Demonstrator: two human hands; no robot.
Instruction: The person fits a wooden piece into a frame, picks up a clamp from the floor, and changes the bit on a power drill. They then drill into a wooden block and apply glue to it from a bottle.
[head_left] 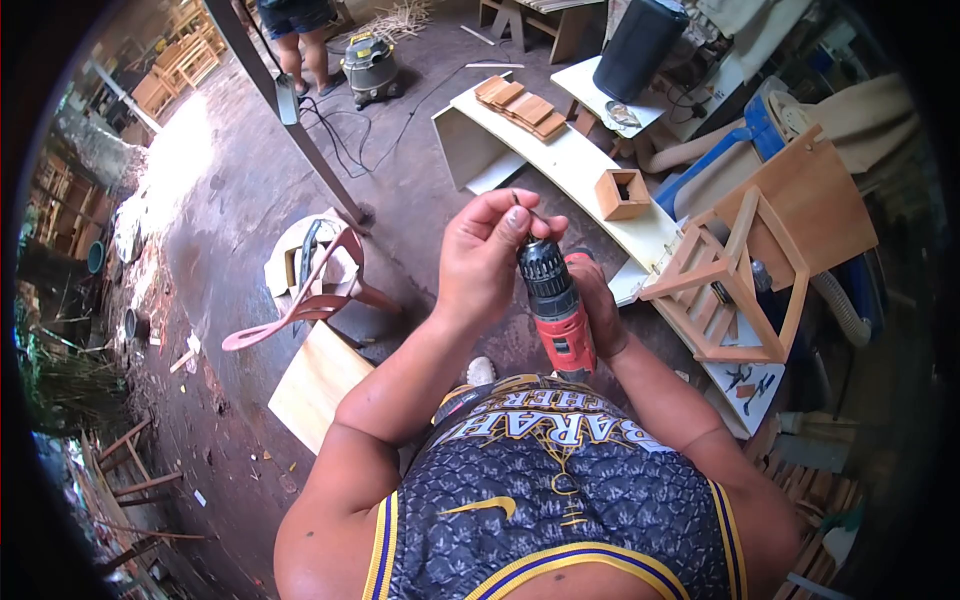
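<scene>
The red drill (pixel 563 335) is at the middle of the frame, nose toward the top, its black chuck (pixel 545 268) just under the fingertips. The left hand (pixel 487 245) has its grip pinched together on a thin dark bit (pixel 517 203) at the chuck's nose; how deep the bit sits is hidden by the fingers. The right hand (pixel 598 305) seems closed round the drill's handle, though most of that grip is behind the body.

The step looks like seating or freeing the bit. To do it well, I would keep the bit in line with the chuck, let all the jaws meet it evenly, and keep the trigger finger clear while fingertips are at the nose. A short spin afterwards would show any wobble.

As for containers, a small wooden box (pixel 622 193) stands on the pale worktop (pixel 572 157) right of centre, its opening dark, contents unreadable. Left of centre, an open carton (pixel 296 262) rests on the pink chair (pixel 340 265) with a dark, long object (pixel 309 246) in it, too small to name
</scene>
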